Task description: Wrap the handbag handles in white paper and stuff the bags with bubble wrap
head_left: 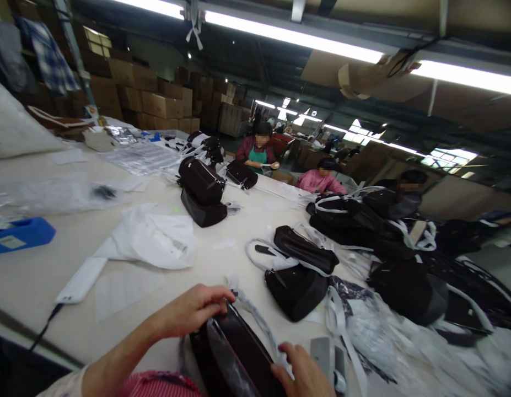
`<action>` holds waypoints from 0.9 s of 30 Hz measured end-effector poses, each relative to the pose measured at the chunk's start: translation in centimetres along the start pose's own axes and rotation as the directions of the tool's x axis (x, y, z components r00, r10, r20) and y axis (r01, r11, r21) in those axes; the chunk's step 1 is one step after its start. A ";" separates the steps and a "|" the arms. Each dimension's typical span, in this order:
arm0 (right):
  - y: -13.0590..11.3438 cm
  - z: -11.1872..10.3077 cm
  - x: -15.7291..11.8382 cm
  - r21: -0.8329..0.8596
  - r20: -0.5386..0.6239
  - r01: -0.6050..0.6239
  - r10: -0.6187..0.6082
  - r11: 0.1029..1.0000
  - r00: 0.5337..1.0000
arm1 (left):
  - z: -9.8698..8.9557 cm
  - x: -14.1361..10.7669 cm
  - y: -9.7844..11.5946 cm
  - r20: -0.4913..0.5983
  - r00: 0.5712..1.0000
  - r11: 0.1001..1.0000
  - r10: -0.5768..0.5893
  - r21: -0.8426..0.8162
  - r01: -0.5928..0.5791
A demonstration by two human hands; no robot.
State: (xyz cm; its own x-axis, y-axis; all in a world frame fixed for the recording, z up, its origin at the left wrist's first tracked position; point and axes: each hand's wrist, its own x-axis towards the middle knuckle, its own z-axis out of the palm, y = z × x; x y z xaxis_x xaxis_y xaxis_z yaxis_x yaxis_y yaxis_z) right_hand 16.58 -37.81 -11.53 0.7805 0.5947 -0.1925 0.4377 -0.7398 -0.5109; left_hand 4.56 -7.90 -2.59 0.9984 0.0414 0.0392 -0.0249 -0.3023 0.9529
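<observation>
A dark handbag [242, 347] stands on the table right in front of me, its top facing up and its lower part cut off by the picture's edge. Curled over the bag's far top corner are the fingers of my left hand [195, 311]. My right hand [302, 372] grips the near right edge, thumb and fingers closed around it. A wrapped handle strap [259, 314] in pale covering runs along the bag's right side between my hands. Just beyond lie two more black handbags [296, 289] with white-wrapped handles.
Left on the table are a white wrapping sheet [156, 237], a white corded device [81, 281] and a blue box [21, 234]. Black bags [201, 187] stand farther back. Piled bags [362, 215] and clear plastic [371, 331] lie right. Co-workers [257, 151] sit across the table.
</observation>
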 end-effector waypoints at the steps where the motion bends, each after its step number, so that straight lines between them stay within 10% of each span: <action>1: -1.5 -0.3 0.2 0.042 -0.048 0.061 -0.059 0.997 0.997 | 0.6 -0.3 0.7 0.112 0.993 0.996 0.027 0.077 -0.036; 5: -7.9 0.4 1.2 0.312 0.039 0.311 -0.339 0.898 0.940 | 1.9 -0.9 0.6 0.281 0.958 0.992 0.058 0.094 -0.088; 9: -11.3 1.9 1.8 0.275 0.145 0.412 -0.461 0.869 0.876 | 0.7 0.0 -3.6 0.041 0.994 0.994 -0.101 -0.028 0.103; 13: -11.9 1.8 2.0 0.162 0.145 0.482 -0.504 0.861 0.851 | -0.1 1.2 -8.8 -0.258 0.919 0.929 -0.297 0.143 0.340; 27: -11.0 1.3 1.8 0.215 0.028 0.470 -0.487 0.856 0.873 | -1.0 0.8 -11.1 -0.039 0.896 0.865 -0.442 0.244 0.438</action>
State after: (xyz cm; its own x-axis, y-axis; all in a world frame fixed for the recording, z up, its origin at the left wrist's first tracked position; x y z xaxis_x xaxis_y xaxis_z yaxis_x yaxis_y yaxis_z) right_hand 12.53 -28.17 -7.34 0.4562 0.8880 0.0573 0.6460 -0.2862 -0.7077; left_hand 5.63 -3.59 -12.82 0.9035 0.2084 -0.3746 0.4283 -0.4761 0.7680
